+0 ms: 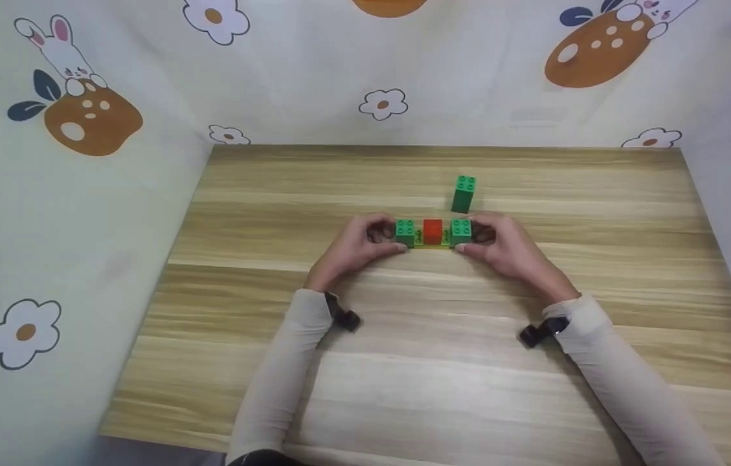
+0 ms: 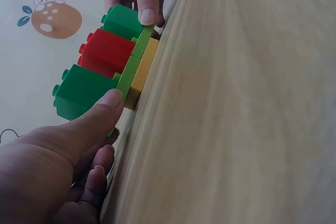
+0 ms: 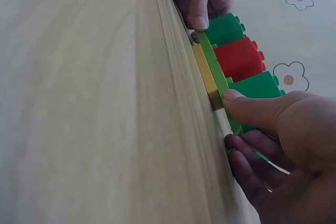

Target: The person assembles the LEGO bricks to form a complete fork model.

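Note:
A built row of toy building bricks stands low at the table's surface. On top are a left green brick (image 1: 404, 231), a red brick (image 1: 432, 233) and a right green brick (image 1: 461, 231), set apart with studs showing between them. They sit on thin light-green plates (image 2: 134, 62), which lie over a yellow brick (image 2: 143, 72). My left hand (image 1: 362, 244) pinches the row's left end, thumb at the near edge of the plate. At the other end, my right hand (image 1: 502, 247) grips likewise between thumb and fingers. Some fingertips are hidden behind the bricks.
Just behind the row's right end, a separate tall green brick (image 1: 463, 194) stands upright on the wooden table (image 1: 261, 246). A patterned curtain (image 1: 300, 77) borders the table at the back and sides.

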